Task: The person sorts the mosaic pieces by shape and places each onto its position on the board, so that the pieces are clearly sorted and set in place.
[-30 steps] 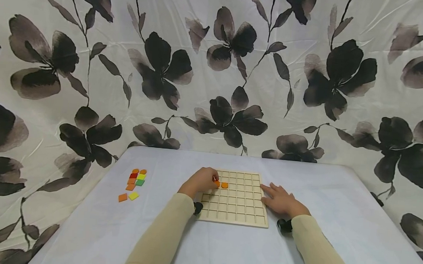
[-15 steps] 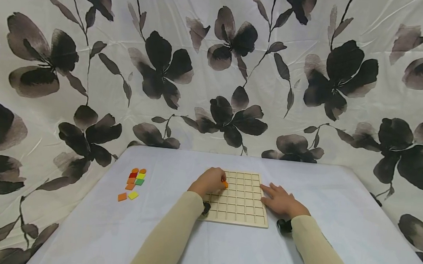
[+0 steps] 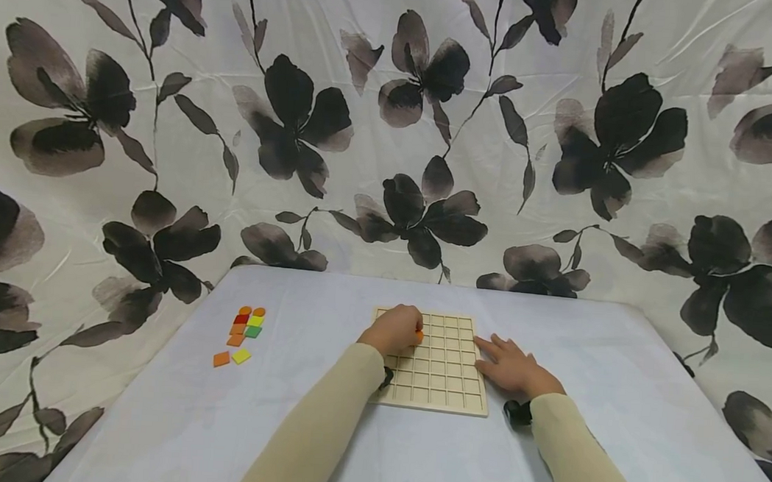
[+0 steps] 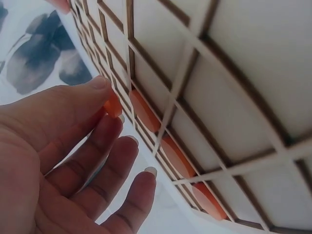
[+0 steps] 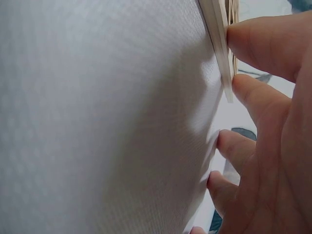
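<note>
My left hand (image 3: 395, 330) is over the upper left of the light wooden grid board (image 3: 440, 384). Between thumb and index finger it pinches a small orange disc (image 4: 113, 105), while its other fingers spread loosely, as the left wrist view shows. Three more orange discs, among them a middle one (image 4: 177, 157), lie in neighbouring cells of the board; in the head view the hand mostly hides them. My right hand (image 3: 514, 365) lies at the board's right edge with fingers spread. In the right wrist view its thumb and index fingertip touch the board's side (image 5: 219, 44), and other fingertips meet the cloth.
On the left of the white-covered table (image 3: 168, 434) lies a cluster of small flat pieces: orange discs (image 3: 258, 312), a red square (image 3: 241, 320), a green square (image 3: 252, 332), and orange and yellow squares (image 3: 241, 356). A floral cloth (image 3: 420, 221) hangs behind the table.
My left hand has moved to the right across the board with the orange disc, now covering the disc seen a second ago. My right hand stays at the board's edge.
</note>
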Tool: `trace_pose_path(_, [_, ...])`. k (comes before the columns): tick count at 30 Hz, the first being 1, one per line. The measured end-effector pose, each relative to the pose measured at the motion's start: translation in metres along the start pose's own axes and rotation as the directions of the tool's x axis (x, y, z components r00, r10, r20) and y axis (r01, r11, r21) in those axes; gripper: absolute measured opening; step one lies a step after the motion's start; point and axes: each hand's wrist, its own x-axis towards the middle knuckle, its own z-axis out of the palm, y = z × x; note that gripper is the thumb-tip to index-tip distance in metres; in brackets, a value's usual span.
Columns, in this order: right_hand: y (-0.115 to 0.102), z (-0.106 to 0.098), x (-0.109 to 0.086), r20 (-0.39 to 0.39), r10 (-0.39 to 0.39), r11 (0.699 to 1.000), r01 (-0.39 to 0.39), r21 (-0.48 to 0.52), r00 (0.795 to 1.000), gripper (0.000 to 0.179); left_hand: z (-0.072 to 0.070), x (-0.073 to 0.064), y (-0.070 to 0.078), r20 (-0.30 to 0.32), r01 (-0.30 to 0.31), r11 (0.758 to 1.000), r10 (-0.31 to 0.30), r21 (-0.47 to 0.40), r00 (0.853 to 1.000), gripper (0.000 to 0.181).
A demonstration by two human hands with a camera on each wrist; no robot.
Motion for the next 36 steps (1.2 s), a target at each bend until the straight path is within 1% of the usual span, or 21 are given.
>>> trace_pose_path(5, [0.0, 0.0, 0.0, 0.004, 0.008, 1.0, -0.008, 0.013, 1.0, 0.058, 0.004, 0.006, 0.003, 0.008, -0.006, 0.999, 0.006, 0.037, 1.0, 0.008])
trace_pose_path(12, [0.001, 0.001, 0.002, -0.001, 0.001, 1.0, -0.001, 0.006, 1.0, 0.058, 0.008, 0.01, 0.007, 0.029, 0.012, 0.997, -0.015, 0.082, 0.999, 0.006])
trace_pose_path(22, [0.001, 0.0, 0.001, -0.001, 0.003, 1.0, -0.003, 0.009, 1.0, 0.057, 0.007, 0.01, 0.011, 0.035, 0.035, 0.996, -0.038, 0.081, 0.999, 0.005])
trace_pose_path(29, [0.0, 0.001, 0.001, 0.002, 0.001, 1.0, -0.001, 0.016, 1.0, 0.057, 0.006, 0.007, 0.012, 0.066, 0.049, 0.997, -0.053, 0.066, 0.996, 0.006])
trace_pose_path(32, [0.001, 0.002, 0.0, -0.003, -0.004, 1.0, 0.005, 0.016, 1.0, 0.057, 0.006, 0.007, 0.012, 0.068, 0.053, 0.996, -0.057, 0.065, 0.996, 0.008])
trace_pose_path(36, [0.001, 0.002, 0.0, -0.007, -0.009, 1.0, 0.009, 0.013, 1.0, 0.057, 0.005, 0.006, 0.011, 0.059, 0.052, 0.997, -0.056, 0.057, 0.997, 0.016])
